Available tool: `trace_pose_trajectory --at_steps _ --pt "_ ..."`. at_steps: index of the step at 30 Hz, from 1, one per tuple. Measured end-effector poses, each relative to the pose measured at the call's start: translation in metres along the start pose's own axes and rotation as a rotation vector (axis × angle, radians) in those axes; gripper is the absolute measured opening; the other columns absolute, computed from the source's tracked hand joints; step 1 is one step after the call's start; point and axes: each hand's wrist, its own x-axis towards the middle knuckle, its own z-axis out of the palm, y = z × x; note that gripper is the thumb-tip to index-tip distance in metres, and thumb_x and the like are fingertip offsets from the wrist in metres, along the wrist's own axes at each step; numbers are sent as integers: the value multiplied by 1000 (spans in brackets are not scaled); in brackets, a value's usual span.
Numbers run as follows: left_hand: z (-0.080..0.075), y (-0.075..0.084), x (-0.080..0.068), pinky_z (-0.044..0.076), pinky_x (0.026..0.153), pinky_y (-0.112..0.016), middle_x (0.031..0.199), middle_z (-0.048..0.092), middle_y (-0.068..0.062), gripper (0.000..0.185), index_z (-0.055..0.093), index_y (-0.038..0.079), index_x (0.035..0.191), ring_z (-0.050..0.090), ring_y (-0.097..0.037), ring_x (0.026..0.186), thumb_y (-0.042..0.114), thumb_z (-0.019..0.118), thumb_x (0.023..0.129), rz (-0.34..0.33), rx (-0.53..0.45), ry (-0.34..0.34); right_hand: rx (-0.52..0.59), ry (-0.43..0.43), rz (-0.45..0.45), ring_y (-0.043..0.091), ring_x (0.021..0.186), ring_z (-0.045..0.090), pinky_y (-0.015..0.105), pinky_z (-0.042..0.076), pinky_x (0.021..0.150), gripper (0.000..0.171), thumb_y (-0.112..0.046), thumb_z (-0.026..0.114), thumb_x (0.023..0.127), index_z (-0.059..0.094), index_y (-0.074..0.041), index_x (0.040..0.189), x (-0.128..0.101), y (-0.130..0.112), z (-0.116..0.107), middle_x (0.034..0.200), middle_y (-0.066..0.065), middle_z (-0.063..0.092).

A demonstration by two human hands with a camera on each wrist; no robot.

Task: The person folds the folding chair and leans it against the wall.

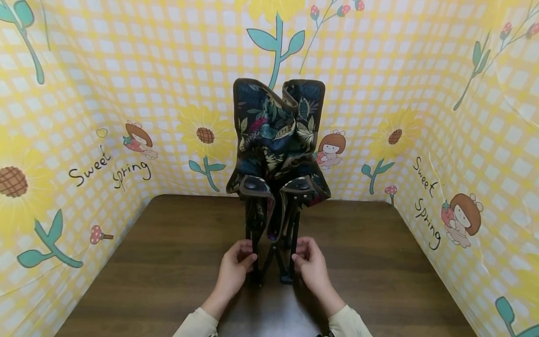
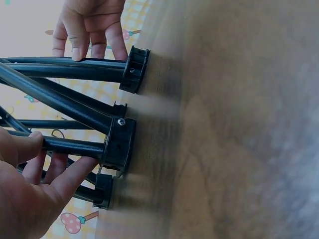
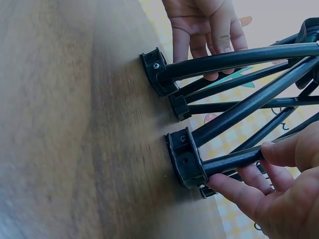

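Observation:
A small folding chair with dark leaf-patterned fabric stands upright and partly folded in the head view, its seat bunched between the black legs. My left hand pinches a front leg tube between thumb and fingers, low down near its plastic foot. On the opposite side, my right hand grips the other front leg tube, just above a black foot. Crossed tubes run between the legs. The feet are at the tabletop in both wrist views.
Under the chair is a dark brown wooden table with rounded back corners. A yellow checked cloth with sunflowers and cartoon figures encloses it at the back and on both sides, close behind the chair.

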Motion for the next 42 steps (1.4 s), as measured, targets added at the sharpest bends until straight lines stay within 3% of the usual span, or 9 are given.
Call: trace_pose_trajectory --at_steps 12,24,31,36,42 --pt "-2 -2 13 62 67 -33 114 65 -26 37 63 0 125 68 -21 86 -7 71 91 27 -6 -14 -20 -10 -4 24 87 63 37 62 66 39 13 66 91 56 -6 124 10 1 1 106 21 64" --pt "-3 -7 23 63 70 -34 113 67 -18 38 64 5 126 69 -25 90 -7 72 90 39 23 -26 -15 -17 -26 23 84 64 36 62 63 42 18 65 87 56 -5 121 20 4 1 104 21 64" --pt "-1 -9 29 63 69 -35 113 67 -17 38 64 5 126 70 -21 88 -7 71 91 49 31 -10 0 -11 -33 29 87 64 44 63 66 43 16 67 87 56 -6 123 24 5 1 106 21 63" --pt "-1 -9 33 64 71 -41 115 67 -23 37 64 5 126 69 -21 88 -7 71 91 49 37 -10 1 -7 -28 26 85 64 47 63 67 42 15 68 88 56 -6 122 28 5 1 105 20 63" --pt "0 -11 36 64 73 -48 117 65 -26 39 62 1 128 69 -28 91 -7 72 91 31 23 -4 -11 0 -23 21 83 63 41 62 65 42 16 67 88 56 -6 121 31 7 2 103 19 64"
